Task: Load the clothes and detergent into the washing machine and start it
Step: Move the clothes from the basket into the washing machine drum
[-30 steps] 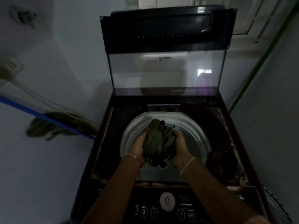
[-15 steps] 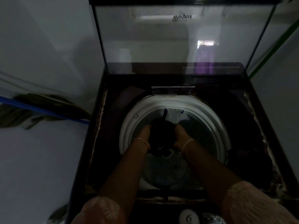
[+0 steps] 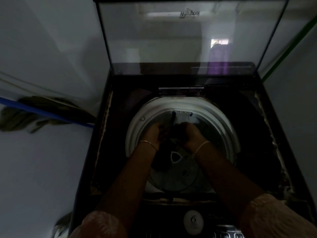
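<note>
The left hand and right hand clutched the dark clothes between them, inside the drum, likely to release them low.

Dim rm, pale walls; blue pipe w/ olive cloth (rag, maybe) left; green pipe rt.

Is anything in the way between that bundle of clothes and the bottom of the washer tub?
Nothing visible. The glass lid stands open, the left hand and right hand hold the dark clothes already below the tub's white rim, and the tub floor beneath is in plain sight.
</note>
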`<state>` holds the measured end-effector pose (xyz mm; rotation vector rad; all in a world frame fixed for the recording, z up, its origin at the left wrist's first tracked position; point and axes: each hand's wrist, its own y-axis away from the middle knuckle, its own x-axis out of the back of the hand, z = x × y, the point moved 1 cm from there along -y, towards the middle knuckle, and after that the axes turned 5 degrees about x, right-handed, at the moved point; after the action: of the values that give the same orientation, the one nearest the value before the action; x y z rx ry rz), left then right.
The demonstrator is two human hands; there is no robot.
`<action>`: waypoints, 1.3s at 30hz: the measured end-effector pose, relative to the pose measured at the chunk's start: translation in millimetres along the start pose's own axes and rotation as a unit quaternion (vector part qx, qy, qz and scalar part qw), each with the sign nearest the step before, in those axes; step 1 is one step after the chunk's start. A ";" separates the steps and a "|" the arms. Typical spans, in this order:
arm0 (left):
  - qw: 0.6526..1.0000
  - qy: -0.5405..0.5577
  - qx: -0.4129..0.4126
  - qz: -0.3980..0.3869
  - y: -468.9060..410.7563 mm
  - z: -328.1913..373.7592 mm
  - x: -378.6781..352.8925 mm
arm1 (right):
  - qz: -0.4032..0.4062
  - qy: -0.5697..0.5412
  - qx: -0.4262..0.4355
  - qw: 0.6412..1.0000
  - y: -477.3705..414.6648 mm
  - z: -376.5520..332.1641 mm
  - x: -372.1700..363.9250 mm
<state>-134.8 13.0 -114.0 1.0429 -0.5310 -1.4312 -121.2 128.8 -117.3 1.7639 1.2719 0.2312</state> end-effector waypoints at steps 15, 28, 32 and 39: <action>0.978 -0.087 -0.131 -0.134 100.3 -69.3 -181.2 | -0.050 -0.160 0.157 0.973 146.2 -105.3 172.8; 0.967 -0.166 -0.001 -0.194 120.0 -240.2 -366.3 | 0.064 -0.252 0.180 0.949 219.9 -90.0 419.0; 0.967 -0.182 0.025 -0.175 107.5 -279.9 -386.3 | 0.097 -0.248 0.162 0.950 222.1 -71.5 466.4; 0.975 -0.182 0.053 -0.113 56.4 -318.2 -376.8 | 0.165 -0.228 0.107 0.954 190.8 -21.5 528.6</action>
<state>111.1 444.1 -117.5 0.9497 -0.7797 -1.8297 227.7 569.3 -140.9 2.0609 0.6862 -0.1307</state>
